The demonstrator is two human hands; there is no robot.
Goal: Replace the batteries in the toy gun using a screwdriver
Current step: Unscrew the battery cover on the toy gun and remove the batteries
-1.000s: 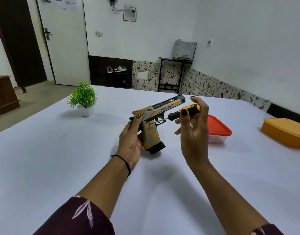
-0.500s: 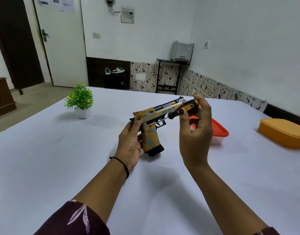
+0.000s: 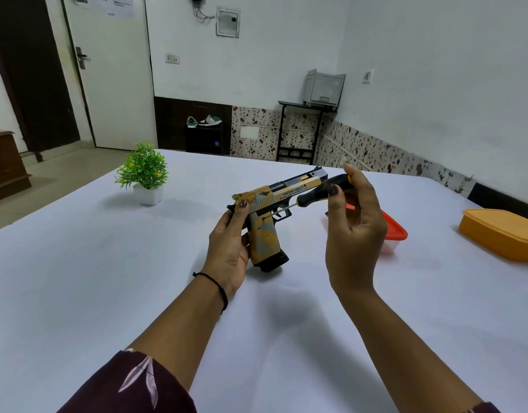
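At the fingertips (image 3: 333,190) of the right hand (image 3: 356,234), the black handle of the screwdriver (image 3: 324,190) is pinched between thumb and forefinger, with the other fingers loosely curled beneath. The thin shaft slants down and to the left. Its tip meets the side of the toy gun (image 3: 265,234) at the top of the grip, beside the trigger guard. Whether the tip is seated in a screw head cannot be told. The left hand (image 3: 228,248) wraps the rear of the grip, thumb laid up on the back of the slide, muzzle pointing away. Whether the butt rests on the table (image 3: 93,278) cannot be told.

Procedure, as judged: the step in hand is loosening the battery-cover screw.
- Align the shaft with the screw axis.
- Press inward lightly and roll the handle between the fingertips.
- Brace the gun with the left hand so that it cannot twist.
- A slanted tip is likely to slip and strip the small head.

Containers: a box with a red lid (image 3: 395,231) stands just behind the right hand, partly hidden by it. An orange box (image 3: 501,234) stands well apart at the right. Both are lidded, and their contents cannot be seen.
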